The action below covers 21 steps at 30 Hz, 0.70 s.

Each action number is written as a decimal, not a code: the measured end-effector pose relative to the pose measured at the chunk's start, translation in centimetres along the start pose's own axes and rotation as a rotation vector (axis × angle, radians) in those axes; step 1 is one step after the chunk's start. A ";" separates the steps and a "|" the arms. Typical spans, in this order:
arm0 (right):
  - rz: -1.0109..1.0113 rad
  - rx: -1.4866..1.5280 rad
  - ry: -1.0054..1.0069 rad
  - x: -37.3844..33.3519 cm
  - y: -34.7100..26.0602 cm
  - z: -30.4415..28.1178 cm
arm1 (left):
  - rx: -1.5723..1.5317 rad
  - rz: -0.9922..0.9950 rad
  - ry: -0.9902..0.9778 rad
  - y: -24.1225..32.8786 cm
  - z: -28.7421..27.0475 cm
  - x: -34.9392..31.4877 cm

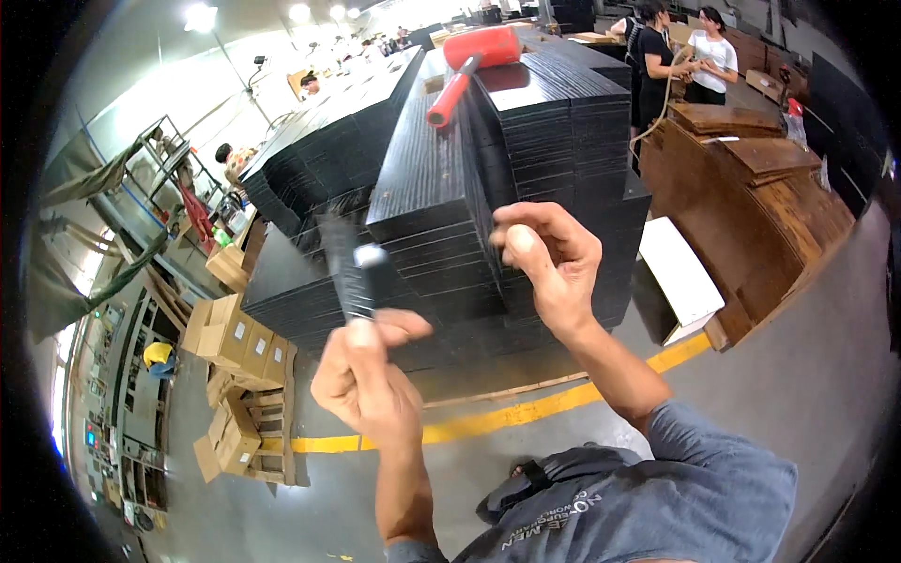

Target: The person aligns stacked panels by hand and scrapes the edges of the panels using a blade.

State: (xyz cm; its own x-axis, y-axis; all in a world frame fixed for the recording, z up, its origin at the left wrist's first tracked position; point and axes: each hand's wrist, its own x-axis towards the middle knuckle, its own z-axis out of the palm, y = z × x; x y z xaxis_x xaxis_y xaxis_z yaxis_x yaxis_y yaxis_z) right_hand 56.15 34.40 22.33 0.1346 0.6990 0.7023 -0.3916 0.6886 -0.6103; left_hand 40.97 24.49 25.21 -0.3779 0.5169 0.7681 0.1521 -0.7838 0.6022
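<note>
My left hand (pixel 366 380) is closed on a thin dark strip (pixel 349 272), which points up and away from the fingers. Motion smears the strip, and a pale glint shows beside it, so its exact kind is unclear. My right hand (pixel 554 263) is raised at the right side of the middle stack of black boards (pixel 432 188). Its fingers curl in toward the thumb, close to the boards' edge; anything between them is hidden. On top of the stacks lies a red mallet (pixel 481 47), its handle slanting toward me.
More black boards (pixel 563 113) are piled on both sides. Cardboard boxes (pixel 239 342) sit on a pallet at left. Brown wooden panels (pixel 741 188) and a white panel (pixel 680 277) stand at right. A yellow floor line (pixel 526 410) crosses before me. Two people (pixel 709 56) stand far right.
</note>
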 end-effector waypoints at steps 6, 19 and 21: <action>0.279 0.129 -0.303 1.7 -1.8 -0.9 | -0.136 -0.475 -0.357 -0.6 2.7 -0.2; 0.449 0.300 -0.223 5.7 -1.2 -0.7 | 0.585 0.254 -0.264 -4.0 4.6 6.1; 0.445 0.286 -0.226 5.8 -0.7 -0.6 | 0.476 0.260 -0.239 -4.5 4.6 6.3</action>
State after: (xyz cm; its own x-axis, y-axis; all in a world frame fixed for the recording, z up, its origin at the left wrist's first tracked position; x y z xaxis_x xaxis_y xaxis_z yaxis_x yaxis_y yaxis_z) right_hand 57.78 38.12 26.57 -0.2847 0.8293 0.4808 -0.6009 0.2364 -0.7636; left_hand 42.12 32.81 28.35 -0.0653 0.4350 0.8981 0.6259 -0.6831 0.3763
